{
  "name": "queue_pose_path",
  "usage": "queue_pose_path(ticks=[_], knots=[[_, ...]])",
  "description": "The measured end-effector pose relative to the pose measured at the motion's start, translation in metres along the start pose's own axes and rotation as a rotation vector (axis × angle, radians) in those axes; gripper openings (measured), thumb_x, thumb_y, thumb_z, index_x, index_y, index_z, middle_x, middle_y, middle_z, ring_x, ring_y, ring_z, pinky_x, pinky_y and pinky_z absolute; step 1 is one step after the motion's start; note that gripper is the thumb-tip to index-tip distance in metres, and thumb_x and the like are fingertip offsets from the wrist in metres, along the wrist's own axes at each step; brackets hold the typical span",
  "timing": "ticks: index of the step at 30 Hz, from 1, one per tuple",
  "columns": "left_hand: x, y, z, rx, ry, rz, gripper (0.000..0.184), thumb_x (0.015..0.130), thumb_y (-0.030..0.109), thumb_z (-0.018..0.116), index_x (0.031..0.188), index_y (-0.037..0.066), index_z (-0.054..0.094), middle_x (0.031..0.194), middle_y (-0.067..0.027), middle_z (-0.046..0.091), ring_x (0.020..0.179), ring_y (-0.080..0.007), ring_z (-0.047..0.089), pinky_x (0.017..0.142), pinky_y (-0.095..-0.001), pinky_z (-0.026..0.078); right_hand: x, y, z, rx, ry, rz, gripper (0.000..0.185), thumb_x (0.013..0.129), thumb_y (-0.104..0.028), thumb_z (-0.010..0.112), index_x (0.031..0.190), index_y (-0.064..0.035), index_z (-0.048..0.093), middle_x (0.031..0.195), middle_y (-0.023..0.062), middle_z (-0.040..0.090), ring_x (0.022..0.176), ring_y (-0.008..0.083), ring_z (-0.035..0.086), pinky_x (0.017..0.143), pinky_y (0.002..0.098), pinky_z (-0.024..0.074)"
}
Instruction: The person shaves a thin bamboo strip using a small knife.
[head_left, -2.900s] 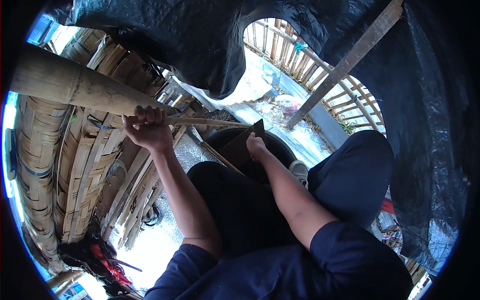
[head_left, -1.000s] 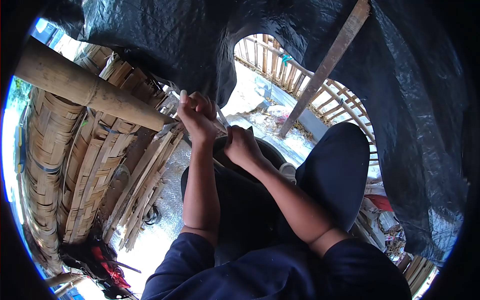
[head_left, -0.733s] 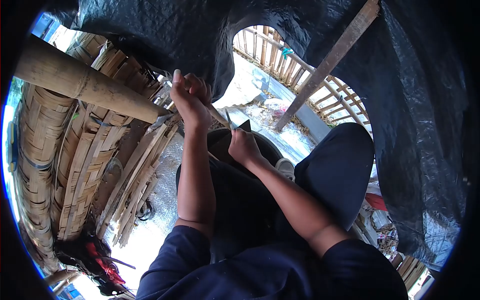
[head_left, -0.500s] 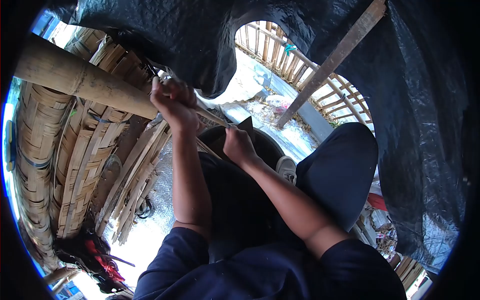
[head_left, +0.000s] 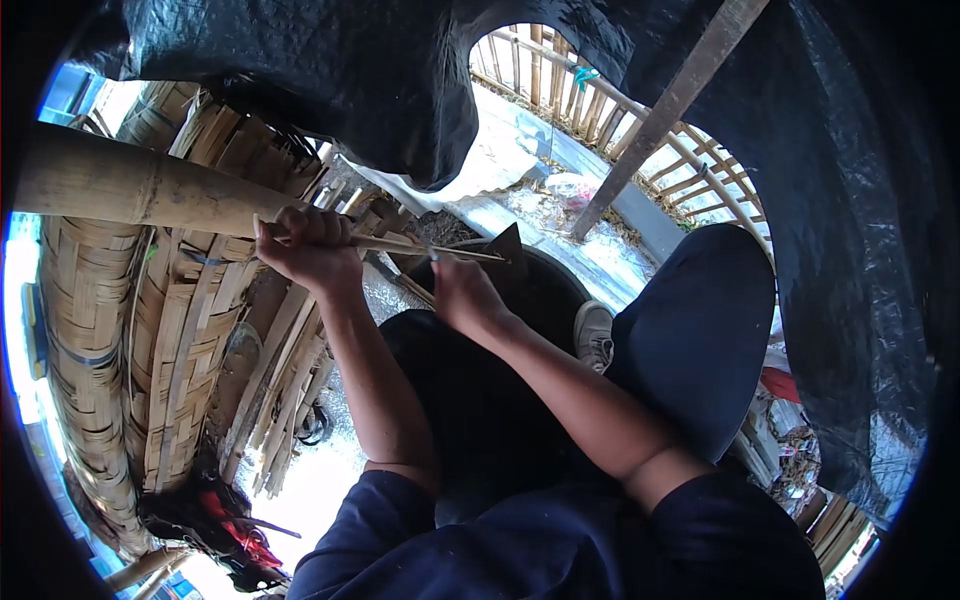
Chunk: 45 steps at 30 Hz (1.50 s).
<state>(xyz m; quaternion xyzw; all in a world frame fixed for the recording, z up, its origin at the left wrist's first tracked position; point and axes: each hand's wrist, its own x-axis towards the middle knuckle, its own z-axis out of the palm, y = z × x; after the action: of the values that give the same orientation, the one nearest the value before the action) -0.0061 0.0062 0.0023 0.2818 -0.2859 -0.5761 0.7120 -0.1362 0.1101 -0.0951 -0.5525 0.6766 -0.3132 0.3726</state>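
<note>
My left hand is closed around a thin bamboo strip, just beside a thick bamboo pole. From there the strip runs to the right, past my right hand, and its pale end shows over a dark round tub. Closed against the strip, my right hand grips what looks like a small knife; only a narrow grey piece shows, and the handle is hidden in the fist. A dark pointed piece stands up at the tub, just beyond the strip's end.
Rolled woven bamboo and a stack of split bamboo lie on the left. Black plastic sheeting hangs ahead and to the right. A slanting wooden post stands before a bamboo fence. My shoe is beside the tub.
My left hand has moved left and down, farther from my right hand, with the strip now lying more level. My right hand has shifted slightly left. The whole view has tilted a little.
</note>
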Motion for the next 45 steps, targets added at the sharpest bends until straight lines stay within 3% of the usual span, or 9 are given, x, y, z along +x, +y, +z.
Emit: queue_pose_path(ticks=[12,21,26,28,29,30,32,35,45], knots=[[0.009,0.012,-0.035,-0.012,0.171,0.097,0.048,0.093,0.046,0.032,0.057,0.015,0.041,0.045,0.0050,0.020,0.039,-0.0075,0.013,0.036,-0.0260,0.010,0.012,0.002,0.020,-0.059,-0.100,0.046,0.026,0.096,-0.018,0.042,0.092,0.0045,0.054,0.076,0.0270,0.062,0.078,0.0424,0.063,0.071,0.0493,0.0502],[-0.004,0.009,-0.006,-0.007,0.056,0.018,0.050,0.091,0.051,0.034,0.056,0.015,0.039,0.045,0.0050,0.019,0.039,-0.0077,0.010,0.038,-0.0272,0.009,0.014,-0.001,-0.013,-0.199,-0.261,-0.114,0.026,0.092,-0.013,0.046,0.081,0.0067,0.059,0.072,0.0274,0.061,0.072,0.0410,0.063,0.068,0.0472,0.0496],[-0.009,0.005,-0.002,-0.007,-0.015,0.031,0.049,0.091,0.051,0.035,0.057,0.015,0.032,0.045,0.0047,0.018,0.040,-0.0078,0.009,0.038,-0.0277,0.009,0.011,0.001,-0.011,-0.067,-0.144,-0.101,0.029,0.094,-0.016,0.044,0.082,0.0077,0.056,0.078,0.0295,0.061,0.078,0.0428,0.062,0.070,0.0481,0.0480],[-0.006,0.006,-0.002,-0.017,0.040,0.019,0.050,0.091,0.051,0.035,0.057,0.015,0.032,0.045,0.0044,0.018,0.040,-0.0080,0.009,0.038,-0.0278,0.009,0.013,-0.006,-0.021,0.017,-0.140,-0.062,0.030,0.095,-0.017,0.043,0.085,0.0087,0.056,0.083,0.0312,0.061,0.082,0.0433,0.062,0.072,0.0484,0.0476],[-0.005,0.007,-0.002,-0.026,0.089,0.009,0.050,0.091,0.051,0.035,0.057,0.015,0.031,0.045,0.0041,0.017,0.040,-0.0083,0.009,0.037,-0.0278,0.009,0.012,-0.010,-0.028,-0.036,-0.183,-0.058,0.032,0.093,-0.012,0.043,0.118,0.0081,0.051,0.086,0.0278,0.063,0.083,0.0388,0.064,0.074,0.0463,0.0510],[-0.005,0.008,-0.005,-0.027,0.088,0.013,0.050,0.091,0.051,0.035,0.057,0.015,0.031,0.045,0.0041,0.017,0.040,-0.0083,0.009,0.037,-0.0278,0.009,0.010,-0.011,-0.032,-0.036,-0.182,-0.061,0.032,0.093,-0.012,0.043,0.118,0.0081,0.051,0.086,0.0278,0.063,0.083,0.0388,0.064,0.074,0.0463,0.0510],[-0.005,0.008,-0.011,-0.043,0.037,0.008,0.051,0.091,0.052,0.035,0.056,0.015,0.029,0.045,0.0037,0.017,0.040,-0.0086,0.009,0.038,-0.0278,0.009,0.011,-0.014,-0.036,-0.290,-0.381,-0.085,0.025,0.093,-0.012,0.045,0.098,0.0070,0.061,0.086,0.0277,0.063,0.083,0.0385,0.064,0.075,0.0460,0.0508],[-0.008,0.007,-0.008,-0.058,-0.028,0.015,0.052,0.091,0.052,0.035,0.055,0.015,0.028,0.045,0.0040,0.017,0.040,-0.0088,0.009,0.037,-0.0278,0.009,0.010,-0.001,-0.022,-0.186,-0.228,-0.183,0.032,0.094,-0.015,0.045,0.074,0.0059,0.060,0.071,0.0280,0.061,0.073,0.0421,0.063,0.068,0.0478,0.0493],[-0.009,0.003,0.001,-0.034,-0.117,-0.007,0.052,0.091,0.052,0.034,0.055,0.015,0.026,0.045,0.0038,0.015,0.041,-0.0091,0.009,0.039,-0.0285,0.009,0.010,-0.011,-0.042,-0.236,-0.322,-0.129,0.028,0.092,-0.013,0.048,0.076,0.0069,0.061,0.075,0.0284,0.062,0.078,0.0406,0.064,0.072,0.0472,0.0500]])
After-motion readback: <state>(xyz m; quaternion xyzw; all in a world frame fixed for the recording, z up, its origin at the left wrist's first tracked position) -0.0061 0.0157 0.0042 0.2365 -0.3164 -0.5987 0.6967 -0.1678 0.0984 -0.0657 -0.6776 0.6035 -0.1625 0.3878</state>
